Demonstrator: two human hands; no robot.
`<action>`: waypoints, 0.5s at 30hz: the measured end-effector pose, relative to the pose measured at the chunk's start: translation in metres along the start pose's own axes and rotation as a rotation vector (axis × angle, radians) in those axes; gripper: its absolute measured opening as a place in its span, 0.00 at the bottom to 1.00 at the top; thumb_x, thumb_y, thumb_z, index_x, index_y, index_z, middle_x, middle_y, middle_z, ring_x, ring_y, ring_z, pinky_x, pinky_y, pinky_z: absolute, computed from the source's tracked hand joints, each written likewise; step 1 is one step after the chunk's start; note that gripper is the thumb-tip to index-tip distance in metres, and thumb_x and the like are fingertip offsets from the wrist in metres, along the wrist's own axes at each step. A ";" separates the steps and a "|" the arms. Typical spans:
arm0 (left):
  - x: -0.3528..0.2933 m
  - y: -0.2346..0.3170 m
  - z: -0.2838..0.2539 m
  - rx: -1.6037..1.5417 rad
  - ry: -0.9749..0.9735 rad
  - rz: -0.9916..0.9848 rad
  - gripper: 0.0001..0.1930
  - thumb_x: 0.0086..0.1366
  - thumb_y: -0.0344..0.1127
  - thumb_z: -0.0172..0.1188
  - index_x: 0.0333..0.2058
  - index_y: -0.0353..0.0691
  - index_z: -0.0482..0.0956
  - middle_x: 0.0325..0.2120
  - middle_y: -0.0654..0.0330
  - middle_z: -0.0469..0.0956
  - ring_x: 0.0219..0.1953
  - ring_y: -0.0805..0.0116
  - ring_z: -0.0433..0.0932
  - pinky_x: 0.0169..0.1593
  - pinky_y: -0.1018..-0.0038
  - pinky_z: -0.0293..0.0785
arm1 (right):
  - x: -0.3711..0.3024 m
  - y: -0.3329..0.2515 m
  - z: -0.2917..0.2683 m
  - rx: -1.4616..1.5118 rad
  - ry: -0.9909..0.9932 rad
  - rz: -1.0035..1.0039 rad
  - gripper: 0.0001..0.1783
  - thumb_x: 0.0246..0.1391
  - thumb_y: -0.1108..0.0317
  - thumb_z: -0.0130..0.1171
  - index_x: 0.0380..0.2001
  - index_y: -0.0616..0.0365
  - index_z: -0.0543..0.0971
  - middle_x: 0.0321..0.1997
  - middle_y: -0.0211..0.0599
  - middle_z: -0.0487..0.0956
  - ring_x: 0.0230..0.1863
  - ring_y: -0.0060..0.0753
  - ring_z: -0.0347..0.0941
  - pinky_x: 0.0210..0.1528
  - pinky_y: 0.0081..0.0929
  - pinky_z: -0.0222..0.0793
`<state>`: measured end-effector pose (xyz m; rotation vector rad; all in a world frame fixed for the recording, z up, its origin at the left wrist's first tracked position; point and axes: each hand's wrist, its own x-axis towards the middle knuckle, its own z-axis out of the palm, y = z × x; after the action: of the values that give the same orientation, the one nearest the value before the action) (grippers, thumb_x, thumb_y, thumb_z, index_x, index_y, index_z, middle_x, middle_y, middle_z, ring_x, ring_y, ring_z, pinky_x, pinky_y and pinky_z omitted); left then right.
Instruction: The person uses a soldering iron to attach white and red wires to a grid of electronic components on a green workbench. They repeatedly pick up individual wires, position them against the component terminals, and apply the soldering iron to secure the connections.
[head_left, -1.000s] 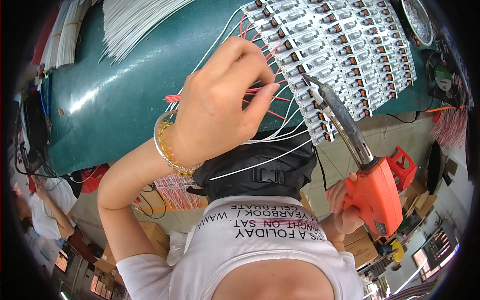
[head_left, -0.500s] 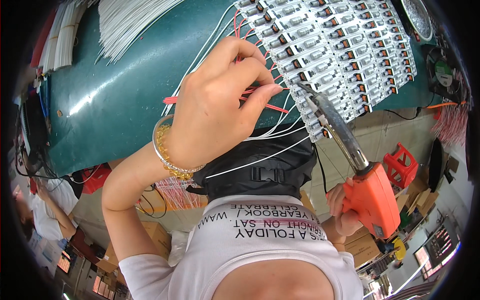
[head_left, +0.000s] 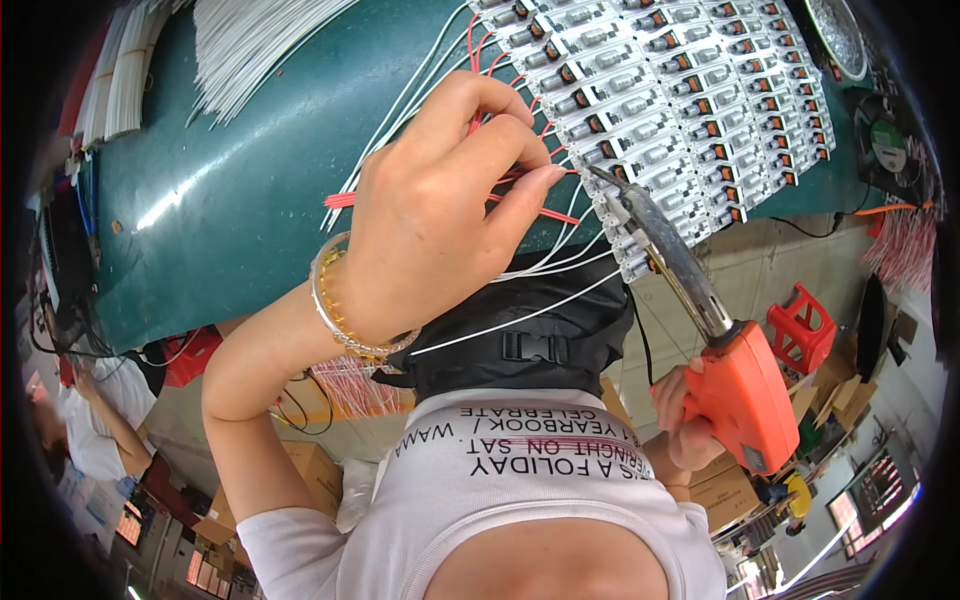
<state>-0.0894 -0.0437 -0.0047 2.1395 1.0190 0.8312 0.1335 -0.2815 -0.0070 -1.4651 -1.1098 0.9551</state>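
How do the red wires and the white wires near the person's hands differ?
The red wires are pinched in the left hand's fingers; the white wires run loose beneath that hand. The red wires look few; the white wires also lie in a big bundle at the table's far edge. Both reach toward the component boards.

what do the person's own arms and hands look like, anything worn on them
Both forearms are bare, with no gloves and no sleeves reaching the wrists. The left hand has two bangles at the wrist: a thin silver-coloured bangle and a gold-coloured beaded one beside it. The right hand shows only partly; no ring or band is visible on it. The short-sleeved top is white.
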 end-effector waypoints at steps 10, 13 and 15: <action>-0.001 0.000 0.003 0.022 0.006 0.004 0.06 0.52 0.22 0.68 0.28 0.33 0.80 0.37 0.56 0.75 0.29 0.71 0.76 0.31 0.79 0.75 | 0.005 -0.009 0.014 -0.007 0.063 0.034 0.47 0.55 0.37 0.55 0.58 0.74 0.63 0.12 0.21 0.64 0.12 0.18 0.59 0.19 0.21 0.60; 0.001 0.004 -0.001 0.006 -0.038 0.009 0.05 0.53 0.23 0.67 0.28 0.34 0.80 0.39 0.56 0.75 0.28 0.71 0.76 0.31 0.78 0.74 | 0.006 -0.010 0.014 0.014 0.058 0.042 0.47 0.55 0.36 0.55 0.58 0.73 0.63 0.12 0.21 0.64 0.12 0.18 0.59 0.19 0.21 0.60; 0.002 0.005 -0.006 -0.014 -0.090 0.032 0.05 0.53 0.23 0.67 0.29 0.34 0.80 0.40 0.55 0.74 0.28 0.71 0.75 0.31 0.77 0.73 | 0.011 -0.015 0.015 0.047 0.022 0.038 0.47 0.55 0.36 0.55 0.58 0.73 0.64 0.11 0.21 0.64 0.12 0.18 0.59 0.19 0.20 0.60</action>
<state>-0.0908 -0.0432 0.0027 2.1663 0.9331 0.7476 0.1197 -0.2662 0.0047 -1.4593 -1.0404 0.9829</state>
